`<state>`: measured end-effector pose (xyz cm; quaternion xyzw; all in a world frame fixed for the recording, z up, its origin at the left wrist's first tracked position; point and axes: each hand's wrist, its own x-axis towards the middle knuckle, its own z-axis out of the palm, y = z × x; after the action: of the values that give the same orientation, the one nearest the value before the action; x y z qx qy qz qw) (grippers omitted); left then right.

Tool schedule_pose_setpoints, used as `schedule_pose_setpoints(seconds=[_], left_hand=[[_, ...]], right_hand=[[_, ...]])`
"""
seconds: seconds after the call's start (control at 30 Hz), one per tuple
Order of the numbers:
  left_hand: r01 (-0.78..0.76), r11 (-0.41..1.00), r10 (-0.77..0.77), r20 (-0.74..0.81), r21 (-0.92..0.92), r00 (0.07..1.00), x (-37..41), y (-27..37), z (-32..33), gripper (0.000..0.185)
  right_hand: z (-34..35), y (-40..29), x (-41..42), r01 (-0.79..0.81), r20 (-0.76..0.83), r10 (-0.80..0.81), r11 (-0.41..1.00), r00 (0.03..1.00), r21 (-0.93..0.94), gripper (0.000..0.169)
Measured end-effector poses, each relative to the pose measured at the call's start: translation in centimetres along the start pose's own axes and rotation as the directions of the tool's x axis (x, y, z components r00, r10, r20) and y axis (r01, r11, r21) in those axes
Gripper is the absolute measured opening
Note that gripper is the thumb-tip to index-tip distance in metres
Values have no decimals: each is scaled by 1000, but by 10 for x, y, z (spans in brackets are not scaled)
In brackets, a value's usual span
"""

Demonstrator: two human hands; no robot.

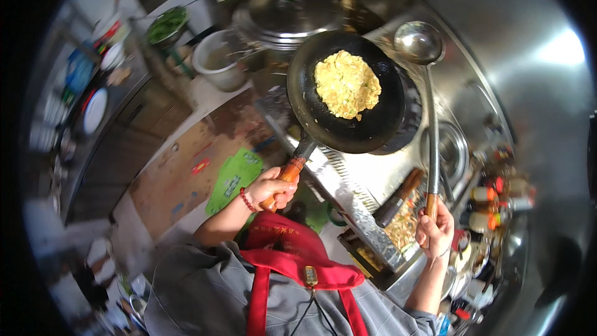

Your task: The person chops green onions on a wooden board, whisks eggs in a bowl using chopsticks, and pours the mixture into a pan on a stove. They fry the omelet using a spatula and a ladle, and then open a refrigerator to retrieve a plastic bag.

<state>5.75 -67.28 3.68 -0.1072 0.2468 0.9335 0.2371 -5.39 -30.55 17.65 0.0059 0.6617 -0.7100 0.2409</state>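
My left hand [275, 189] is closed round the wooden handle of a black wok [303, 88], which is over the stove. A pale yellow mass that looks like cooked egg [347, 85] lies in the wok, with small green bits in it. My right hand [434, 231] grips the wooden end of a long-handled metal ladle [433, 140]. The bowl of the ladle is at the upper right, beside the wok and apart from the food. Between the wok and my right hand, a dark tool with a wooden handle [399, 198] lies over a container of food scraps [405, 224].
A large lidded metal pot [289, 14] stands behind the wok, and a white bucket [219, 67] is left of it. Seasoning bottles [485, 205] crowd the right side. A round metal lid or basin [447, 149] lies beside the ladle's handle. At left is a counter with a white plate [95, 111].
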Motion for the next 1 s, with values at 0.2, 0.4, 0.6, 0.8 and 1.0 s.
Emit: schedule_pose_setpoints(seconds=[0.2,0.4,0.6,0.8,1.0], left_hand=[[-314,942,336,-295,122,894,-171,21,-13,19],[-568,807,555,-535,160,637,-319,70,-96,21],[-480,723,661,-699,496,274,-487,162,-205,19],[-388,689,699,-704,613,129,-591,240,-295,25],[-448,651,708,-703,613,65,-643,270,-349,18]], right_hand=[[123,48,37,29,252,-43,998,967,61,54],[320,91,89,-52,568,46,999,822,-6,53],[601,124,105,125,762,146,950,631,-286,35],[843,148,121,536,891,55,781,451,-320,21],[957,195,126,863,933,-159,455,322,-220,19]])
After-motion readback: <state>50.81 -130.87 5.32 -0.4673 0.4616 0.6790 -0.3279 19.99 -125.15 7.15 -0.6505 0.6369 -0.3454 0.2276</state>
